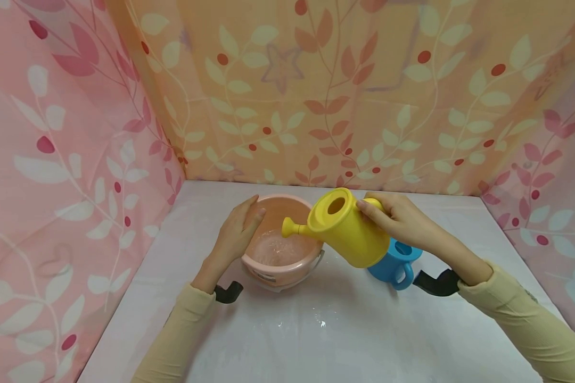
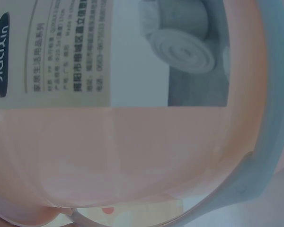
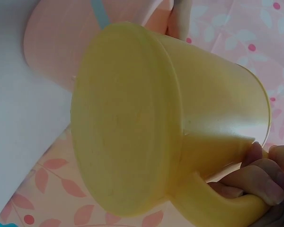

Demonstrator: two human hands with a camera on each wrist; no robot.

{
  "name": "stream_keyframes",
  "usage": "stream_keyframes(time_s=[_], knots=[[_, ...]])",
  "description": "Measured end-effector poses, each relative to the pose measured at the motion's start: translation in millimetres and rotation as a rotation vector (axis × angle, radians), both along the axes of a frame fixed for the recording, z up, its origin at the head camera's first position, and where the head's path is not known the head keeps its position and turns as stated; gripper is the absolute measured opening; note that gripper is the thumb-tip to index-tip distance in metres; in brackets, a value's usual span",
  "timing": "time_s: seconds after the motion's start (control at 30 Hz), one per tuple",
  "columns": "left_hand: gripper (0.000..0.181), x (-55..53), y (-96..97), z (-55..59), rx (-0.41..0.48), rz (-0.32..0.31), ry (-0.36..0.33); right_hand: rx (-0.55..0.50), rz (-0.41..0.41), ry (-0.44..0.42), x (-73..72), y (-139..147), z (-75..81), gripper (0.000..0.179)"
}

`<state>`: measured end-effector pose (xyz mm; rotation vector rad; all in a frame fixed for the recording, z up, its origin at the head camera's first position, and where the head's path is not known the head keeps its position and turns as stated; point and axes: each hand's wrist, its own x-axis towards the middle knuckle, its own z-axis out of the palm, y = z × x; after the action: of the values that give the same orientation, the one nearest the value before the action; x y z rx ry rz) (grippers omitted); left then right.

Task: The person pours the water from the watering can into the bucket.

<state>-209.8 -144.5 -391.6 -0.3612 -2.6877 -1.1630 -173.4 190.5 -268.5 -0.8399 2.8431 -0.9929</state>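
My right hand (image 1: pixel 393 213) grips the handle of a yellow watering can (image 1: pixel 354 234), its fingers curled round the handle in the right wrist view (image 3: pixel 265 184). The can is held tilted left, with its spout (image 1: pixel 294 227) over the opening of a pink bucket (image 1: pixel 287 272). Inside the bucket, water (image 1: pixel 278 247) shows ripples and bubbles. My left hand (image 1: pixel 235 229) rests at the bucket's left rim, fingers straight and thumb reaching over the opening. Close up, the left wrist view shows the bucket's labelled wall (image 2: pixel 109 151) and grey bail handle (image 2: pixel 274 94).
A blue watering can (image 1: pixel 395 266) stands on the white tabletop (image 1: pixel 354 335), partly hidden behind the yellow one. Small wet drops (image 1: pixel 321 319) lie in front of the bucket. Patterned cloth (image 1: pixel 278 106) closes off the back and both sides.
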Motion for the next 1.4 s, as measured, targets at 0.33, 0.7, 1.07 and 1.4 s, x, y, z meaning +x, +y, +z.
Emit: stream_keyframes(time_s=[0.33, 0.7, 1.07, 1.4], knots=[[0.062, 1.1, 0.3, 0.9, 0.008, -0.002, -0.002, 0.01, -0.003, -0.001, -0.3, -0.3, 0.4, 0.027], [0.061, 1.6, 0.6, 2.1, 0.006, -0.001, -0.013, 0.02, -0.001, 0.003, -0.1, -1.0, 1.0, 0.026], [0.062, 0.7, 0.8, 1.0, 0.008, 0.002, -0.014, 0.027, 0.003, -0.003, 0.6, -2.3, 2.5, 0.027], [0.063, 1.4, 1.1, 1.7, 0.008, 0.007, -0.028, 0.043, 0.006, -0.01, -0.5, -3.7, 4.0, 0.029]])
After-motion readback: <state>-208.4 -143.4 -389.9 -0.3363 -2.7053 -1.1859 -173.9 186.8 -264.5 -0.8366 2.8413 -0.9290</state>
